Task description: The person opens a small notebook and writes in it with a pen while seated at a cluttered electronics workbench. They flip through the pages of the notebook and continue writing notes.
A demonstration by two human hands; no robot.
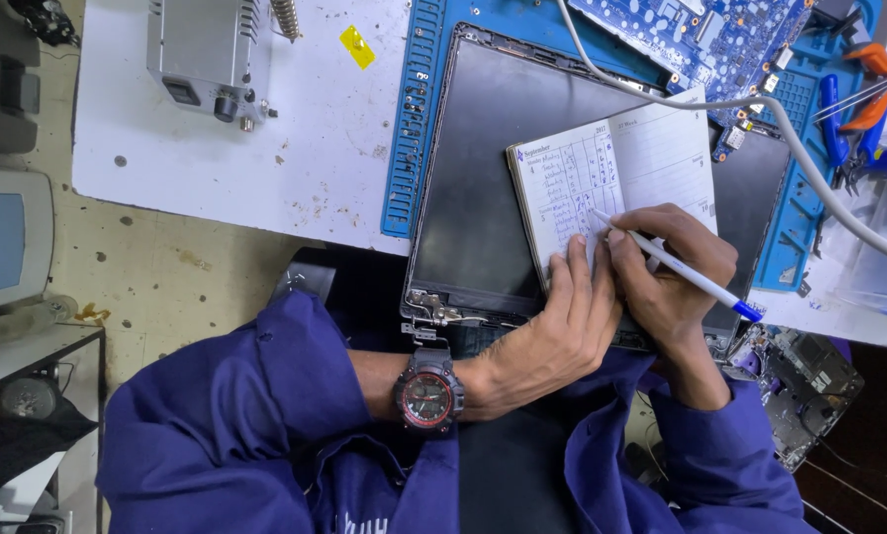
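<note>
An open notebook (pixel 641 163) with handwritten rows lies on a dark laptop screen panel (pixel 483 168). My right hand (pixel 676 272) grips a white pen with a blue cap (pixel 686 272), its tip touching the notebook's left page. My left hand (pixel 552 331), with a black and red wristwatch (pixel 428 396) on the wrist, presses flat on the lower edge of the notebook, holding it down. Both arms wear blue sleeves.
A blue work mat (pixel 419 119) lies under the panel. A blue circuit board (pixel 700 35) sits at the top. Orange and blue pliers (pixel 874 99) lie at right. A grey metal device (pixel 206 49) stands on the white bench. A white cable (pixel 809 148) crosses the notebook.
</note>
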